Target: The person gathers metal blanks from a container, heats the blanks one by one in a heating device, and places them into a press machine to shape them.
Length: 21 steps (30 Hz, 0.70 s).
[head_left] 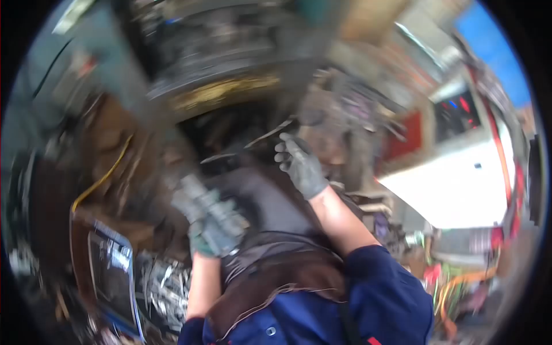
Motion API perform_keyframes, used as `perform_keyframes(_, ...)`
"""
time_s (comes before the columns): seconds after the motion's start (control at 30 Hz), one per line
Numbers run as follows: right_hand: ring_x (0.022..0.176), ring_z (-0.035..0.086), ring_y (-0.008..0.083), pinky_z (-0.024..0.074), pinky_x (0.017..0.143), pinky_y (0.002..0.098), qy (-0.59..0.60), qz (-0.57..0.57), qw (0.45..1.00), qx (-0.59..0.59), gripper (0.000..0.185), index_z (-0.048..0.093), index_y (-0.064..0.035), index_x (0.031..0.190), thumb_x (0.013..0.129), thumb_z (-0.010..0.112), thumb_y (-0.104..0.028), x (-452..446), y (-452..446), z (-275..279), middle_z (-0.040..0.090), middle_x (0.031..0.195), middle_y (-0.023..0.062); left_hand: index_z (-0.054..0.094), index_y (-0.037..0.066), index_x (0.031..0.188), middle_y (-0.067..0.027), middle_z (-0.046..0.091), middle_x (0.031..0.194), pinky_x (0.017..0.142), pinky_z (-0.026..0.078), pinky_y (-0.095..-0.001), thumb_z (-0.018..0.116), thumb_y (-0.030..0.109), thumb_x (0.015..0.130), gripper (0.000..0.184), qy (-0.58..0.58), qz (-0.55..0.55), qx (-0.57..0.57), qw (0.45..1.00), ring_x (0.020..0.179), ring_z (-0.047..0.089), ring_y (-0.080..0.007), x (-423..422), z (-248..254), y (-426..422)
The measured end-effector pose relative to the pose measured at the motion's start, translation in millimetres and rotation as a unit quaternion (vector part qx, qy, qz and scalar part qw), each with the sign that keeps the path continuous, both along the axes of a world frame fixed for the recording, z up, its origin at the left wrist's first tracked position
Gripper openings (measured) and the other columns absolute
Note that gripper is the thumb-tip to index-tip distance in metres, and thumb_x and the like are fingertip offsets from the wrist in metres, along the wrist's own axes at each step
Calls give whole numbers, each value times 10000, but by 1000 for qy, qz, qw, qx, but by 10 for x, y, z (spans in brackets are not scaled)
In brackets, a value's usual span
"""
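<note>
Seemingly grasping a blurred grey metallic bar (214, 204), slanted far-left to near-right, in the grey-gloved left hand (211, 227) left of the brown leather apron (282, 267); holding the grey-gloved right hand (302, 167) unclenched, empty-looking, beyond the apron's right.

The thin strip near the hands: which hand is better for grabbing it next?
Probably the right hand: it looks nearer the thin strip and seems empty, fingers spread. The left hand may hold something grey, though it's blurry.
</note>
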State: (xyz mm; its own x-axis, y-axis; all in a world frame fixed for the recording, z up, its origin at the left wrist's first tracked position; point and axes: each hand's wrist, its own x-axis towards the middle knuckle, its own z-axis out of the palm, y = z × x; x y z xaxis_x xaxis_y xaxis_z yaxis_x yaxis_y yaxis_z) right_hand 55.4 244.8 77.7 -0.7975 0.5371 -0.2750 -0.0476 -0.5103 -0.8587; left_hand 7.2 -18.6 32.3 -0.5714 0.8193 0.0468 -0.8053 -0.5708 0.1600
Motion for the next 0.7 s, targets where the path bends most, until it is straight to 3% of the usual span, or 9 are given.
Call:
perform_keyframes(0.1, 546, 454, 43, 358, 452, 173, 95, -111, 953, -267, 245, 632, -168, 1027, 933, 639, -394, 435, 922, -749, 541, 714, -76, 436, 156, 1428, -143, 546, 1305, 1017, 453, -529, 789, 346, 769, 771, -21, 54, -22, 998, 1183, 539, -349, 2, -41, 12)
perform_keyframes(0.17, 488, 377, 31, 282, 391, 162, 95, -196, 940, -263, 252, 628, -201, 937, 911, 644, -451, 472, 1177, -782, 465, 637, -103, 445, 168, 1426, -137, 557, 1294, 1006, 463, -530, 785, 355, 770, 762, 2, 25, -14, 1000, 1195, 535, -361, -26, -6, 25)
perform_keyframes(0.27, 493, 379, 46, 298, 406, 175, 136, -213, 936, -243, 256, 629, -199, 943, 919, 636, -454, 420, 1559, -743, 436, 628, -85, 319, 153, 1490, -42, 494, 1410, 1047, 436, -540, 720, 336, 824, 799, 53, -7, 28, 998, 1265, 515, -289, -33, -30, 125)
perform_keyframes(0.37, 507, 409, 56, 313, 424, 178, 87, -296, 939, -154, 246, 630, -173, 927, 952, 608, -416, 367, 1669, -703, 472, 644, -63, 345, 146, 1473, -77, 523, 1371, 1033, 451, -530, 739, 319, 811, 790, 44, -8, 31, 999, 1242, 528, -296, 13, 51, 170)
perform_keyframes(0.43, 506, 451, 65, 344, 421, 179, 30, -321, 936, -138, 174, 636, -136, 989, 1007, 523, -266, 440, 1642, -617, 509, 656, -47, 454, 148, 1408, -178, 552, 1286, 995, 470, -548, 790, 321, 751, 758, 12, 5, -19, 1000, 1176, 542, -399, 19, 35, 155)
perform_keyframes(0.57, 594, 544, 83, 431, 504, 213, -11, -231, 968, 97, 190, 649, -44, 1052, 986, 524, -171, 960, 986, -345, 565, 714, -27, 442, 126, 1413, -182, 552, 1275, 987, 477, -552, 797, 304, 731, 790, -9, -4, -32, 999, 1191, 539, -387, -3, -39, 117)
perform_keyframes(0.63, 474, 406, 47, 300, 423, 183, -8, -189, 982, 13, 200, 657, -45, 1001, 982, 532, -201, 855, 771, -159, 482, 646, -45, 452, 126, 1401, -178, 553, 1272, 1003, 461, -551, 820, 317, 683, 830, -9, 15, -73, 997, 1191, 533, -374, -6, -64, 87)
perform_keyframes(0.67, 474, 406, 47, 300, 423, 183, -3, -170, 985, 5, 200, 657, -45, 1001, 982, 532, -201, 672, 675, 37, 482, 646, -45, 463, 127, 1390, -174, 555, 1271, 1010, 452, -549, 823, 318, 677, 821, -17, 6, -63, 998, 1193, 531, -374, -7, -19, 82)
perform_keyframes(0.7, 473, 405, 49, 293, 419, 189, -3, -113, 986, 119, 208, 653, -32, 1015, 986, 515, -185, 482, 597, 290, 475, 641, -40, 474, 128, 1378, -169, 557, 1269, 1017, 443, -547, 826, 319, 672, 812, -24, -6, -52, 998, 1194, 529, -374, -15, 25, 90)
